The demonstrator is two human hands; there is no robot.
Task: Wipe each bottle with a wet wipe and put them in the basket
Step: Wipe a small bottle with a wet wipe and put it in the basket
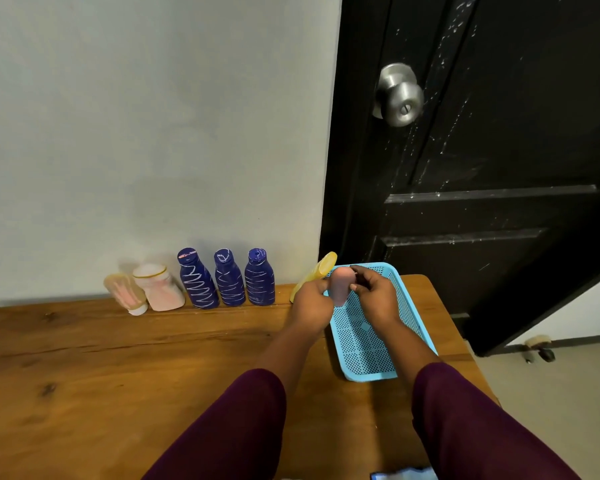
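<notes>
Much of what I held was hard to read: a pinkish, rounded object (340,285) sat between my two hands above the far end of the blue basket (368,344), and I could not tell whether it was a bottle, a wipe, or both bunched together. My left hand (313,301) was curled closed, gripping the lower part of a yellow bottle (317,271) that tilted up and to the right, its base hidden behind my knuckles. My right hand (373,294) was partly closed, fingertips pinched against the pink object; something dark showed near my thumb, too small to make out. At the bottom edge a blue and white packet (404,474) was cut off by the frame. Along the wall at the back of the wooden table (118,375) I counted three dark blue bottles (230,282) with pale scribbled lines, standing upright side by side, and to their left two pale pinkish bottles (142,292) leaning together. The basket looked empty of bottles. Both my sleeves (229,431) were maroon.
</notes>
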